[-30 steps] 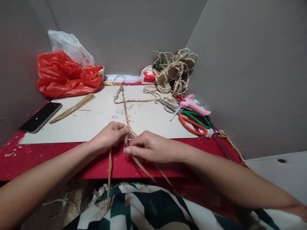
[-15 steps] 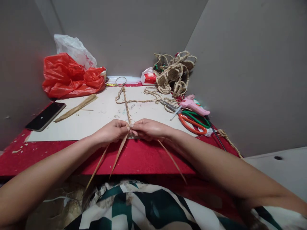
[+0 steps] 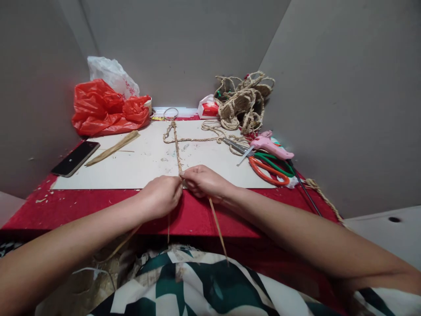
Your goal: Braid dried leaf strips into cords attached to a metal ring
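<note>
A thin straw braid (image 3: 177,151) runs toward me across the white board (image 3: 144,171) from a metal ring (image 3: 171,114). My right hand (image 3: 207,181) is closed, pinching the near end of the braid between thumb and fingertips. Just left of it and slightly lower, my left hand (image 3: 161,196) is closed around straw strands, its fingertips hidden behind the back of the hand. One loose strip (image 3: 218,226) hangs below my right hand. Two more strips come out under my left hand, one a long strip (image 3: 125,240) reaching past the table edge.
Scissors (image 3: 268,171) and a pink glue gun (image 3: 271,147) lie at right, before a pile of straw cord (image 3: 241,103) and a tissue pack (image 3: 208,107). At left are a phone (image 3: 76,159), a dried leaf (image 3: 113,148) and a red plastic bag (image 3: 108,112).
My left hand has moved down and turned, its back now facing up. The strip under my right hand hangs more steeply. The whole view has shifted slightly.
</note>
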`<state>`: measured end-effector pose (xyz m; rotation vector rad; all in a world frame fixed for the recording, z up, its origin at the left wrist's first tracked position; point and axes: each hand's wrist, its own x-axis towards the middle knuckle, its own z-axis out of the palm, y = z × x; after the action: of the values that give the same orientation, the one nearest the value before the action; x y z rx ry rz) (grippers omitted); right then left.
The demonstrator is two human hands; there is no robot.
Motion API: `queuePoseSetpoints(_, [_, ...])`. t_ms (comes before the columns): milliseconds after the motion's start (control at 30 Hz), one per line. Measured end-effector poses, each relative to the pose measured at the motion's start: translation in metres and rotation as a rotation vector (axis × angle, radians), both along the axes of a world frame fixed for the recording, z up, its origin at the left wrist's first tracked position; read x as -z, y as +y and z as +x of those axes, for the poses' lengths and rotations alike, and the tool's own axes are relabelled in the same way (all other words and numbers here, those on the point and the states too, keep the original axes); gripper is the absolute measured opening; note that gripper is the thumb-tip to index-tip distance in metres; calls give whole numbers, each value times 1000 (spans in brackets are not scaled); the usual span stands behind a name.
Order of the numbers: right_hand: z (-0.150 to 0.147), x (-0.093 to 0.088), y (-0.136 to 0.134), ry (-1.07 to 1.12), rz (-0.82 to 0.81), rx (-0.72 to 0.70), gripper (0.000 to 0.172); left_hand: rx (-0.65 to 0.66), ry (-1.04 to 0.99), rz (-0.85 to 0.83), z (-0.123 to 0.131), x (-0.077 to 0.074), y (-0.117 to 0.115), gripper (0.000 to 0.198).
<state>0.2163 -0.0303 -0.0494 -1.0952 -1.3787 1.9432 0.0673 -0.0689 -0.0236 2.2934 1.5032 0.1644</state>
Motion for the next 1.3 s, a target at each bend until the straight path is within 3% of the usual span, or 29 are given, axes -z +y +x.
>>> queuePoseSetpoints(100, [2,-1,-1,47,-44,-27,39,-30,162,55,9,9,-10,34])
queuePoseSetpoints(200, [4,0,-1,47,-49,-27,28,5,190,61,10,9,-19,35])
queuePoseSetpoints(300, [6,0,0,63,-91,-51,15,73,43,19,0,3,-23,37])
queuePoseSetpoints(467, [6,-1,3,124,-114,-75,17,-221,-368,163,-21,-1,-1,31])
queuePoseSetpoints(567, [6,-1,4,119,-99,-102,21,-164,-698,-191,-17,6,15,24])
queuePoseSetpoints(633, [8,-2,5,105,-89,-126,23,-159,-808,-433,-12,10,21,25])
queuePoseSetpoints(733, [13,-4,11,61,-69,-205,20,-173,-789,-481,-9,14,25,28])
queuePoseSetpoints(833, [19,-5,19,-37,69,-305,24,-79,-732,-404,-15,19,30,30])
queuePoseSetpoints(933, [21,-4,23,-243,389,-359,26,-32,-718,-406,-19,26,36,29])
queuePoseSetpoints(1100, [19,-7,13,-601,905,-293,21,-155,-734,-530,-13,23,38,28])
queuePoseSetpoints(1200, [21,-13,8,-718,979,-282,23,-217,-718,-514,-8,17,37,27])
queuePoseSetpoints(1300, [26,-20,10,-746,952,-268,26,-190,-702,-439,-7,16,38,27])
